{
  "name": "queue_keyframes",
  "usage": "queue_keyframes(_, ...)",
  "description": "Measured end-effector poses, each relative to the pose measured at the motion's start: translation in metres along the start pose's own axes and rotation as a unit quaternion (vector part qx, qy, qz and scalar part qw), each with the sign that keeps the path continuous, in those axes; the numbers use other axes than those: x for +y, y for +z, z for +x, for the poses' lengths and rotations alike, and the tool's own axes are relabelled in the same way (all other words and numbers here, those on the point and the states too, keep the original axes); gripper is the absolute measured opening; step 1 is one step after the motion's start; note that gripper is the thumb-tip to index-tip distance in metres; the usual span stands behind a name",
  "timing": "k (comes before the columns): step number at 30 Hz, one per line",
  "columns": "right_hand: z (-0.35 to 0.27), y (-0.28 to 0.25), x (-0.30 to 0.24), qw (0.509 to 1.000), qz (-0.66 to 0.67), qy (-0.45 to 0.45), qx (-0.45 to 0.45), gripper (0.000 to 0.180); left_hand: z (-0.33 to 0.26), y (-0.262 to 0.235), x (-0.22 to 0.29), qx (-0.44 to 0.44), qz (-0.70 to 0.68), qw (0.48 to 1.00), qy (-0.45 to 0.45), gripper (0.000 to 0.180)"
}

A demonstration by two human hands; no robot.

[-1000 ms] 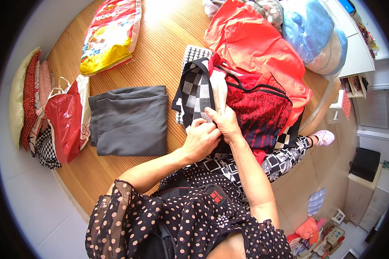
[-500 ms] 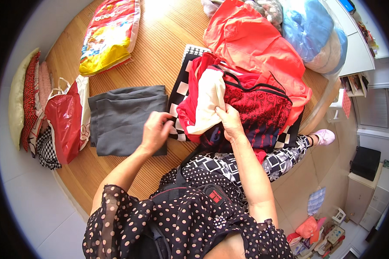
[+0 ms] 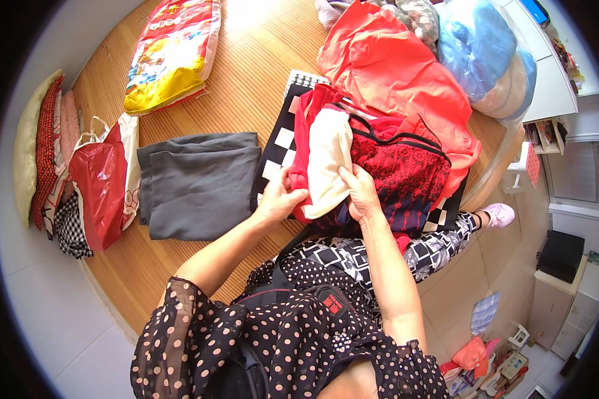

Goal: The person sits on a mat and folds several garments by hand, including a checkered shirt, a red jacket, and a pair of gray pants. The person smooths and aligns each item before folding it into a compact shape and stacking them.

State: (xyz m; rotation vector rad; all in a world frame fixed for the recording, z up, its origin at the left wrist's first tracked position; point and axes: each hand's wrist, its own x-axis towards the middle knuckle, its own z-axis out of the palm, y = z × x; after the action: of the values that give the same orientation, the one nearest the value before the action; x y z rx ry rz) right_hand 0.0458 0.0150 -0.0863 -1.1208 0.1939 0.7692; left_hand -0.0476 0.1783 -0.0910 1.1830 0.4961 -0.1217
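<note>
A red garment with a cream-white panel [image 3: 331, 163] lies over a red and black lace-patterned garment [image 3: 400, 169]. My left hand [image 3: 281, 197] pinches the red edge at the left of the white panel. With thumb and fingers closed, my right hand [image 3: 360, 191] holds the right edge of the white part. Beneath these is a black-and-white checked cloth [image 3: 273, 166], mostly covered. To the left of my left hand, a folded dark grey cloth [image 3: 199, 186] lies flat on the wooden surface. Coral-red fabric [image 3: 393, 80] spreads out behind the lace garment.
A red and yellow plastic package [image 3: 173, 56] lies at the back left of the wooden surface [image 3: 259, 40]. Further left are a red and white bag [image 3: 100, 186] and several cushions [image 3: 36, 153] along the wall. A blue plastic-wrapped bundle [image 3: 479, 46] sits at the back right.
My left hand has moved right from beside the grey cloth and taken hold of the red edge. The white panel is straighter now; my right hand keeps its hold.
</note>
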Motion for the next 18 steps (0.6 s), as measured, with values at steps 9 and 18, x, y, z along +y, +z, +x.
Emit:
queue_keyframes(9, 0.000, 0.020, -0.013, 0.978, -0.199, -0.037, 0.044, 0.037, -0.014, 0.056, 0.005, -0.094, 0.488, 0.830, 0.253, 0.035)
queue_keyframes(18, 0.002, 0.010, -0.014, 0.998, -0.043, -0.009, 0.045, 0.026, -0.036, -0.063, 0.038, 0.106, 0.475, 0.827, 0.282, 0.019)
